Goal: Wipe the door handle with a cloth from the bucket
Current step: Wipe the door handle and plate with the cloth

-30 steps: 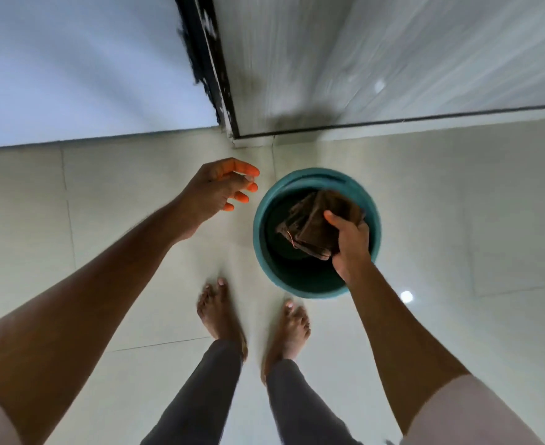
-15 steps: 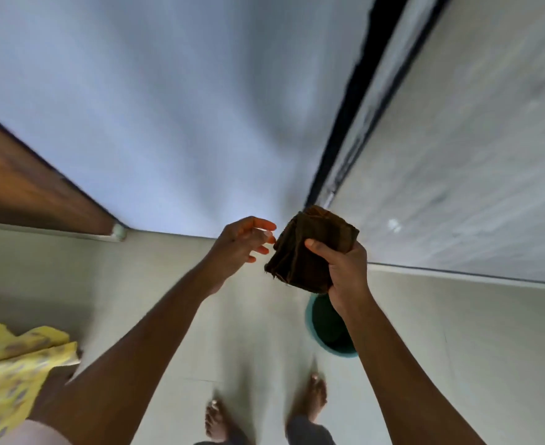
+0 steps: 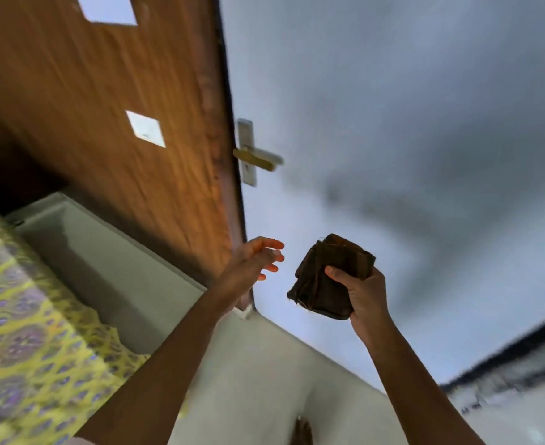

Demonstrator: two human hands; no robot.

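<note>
A folded dark brown cloth [image 3: 324, 277] is gripped in my right hand [image 3: 364, 292], held up in front of a pale wall. My left hand [image 3: 253, 263] is raised just left of the cloth with fingers spread, holding nothing. Above both hands, a brass lever door handle [image 3: 258, 158] on a pale metal plate sticks out from the edge of a wooden door [image 3: 120, 107]. The handle is well above my hands and untouched. The bucket is out of view.
The open wooden door fills the upper left. A yellow and purple patterned fabric [image 3: 23, 332] covers something at the lower left. Pale floor tiles [image 3: 264, 380] lie below, with my foot [image 3: 301, 431] at the bottom edge. A dark frame strip [image 3: 505, 358] runs at lower right.
My right hand lifted the cloth out of the bucket and raised it. My view swung up and left from the bucket to the door and its handle.
</note>
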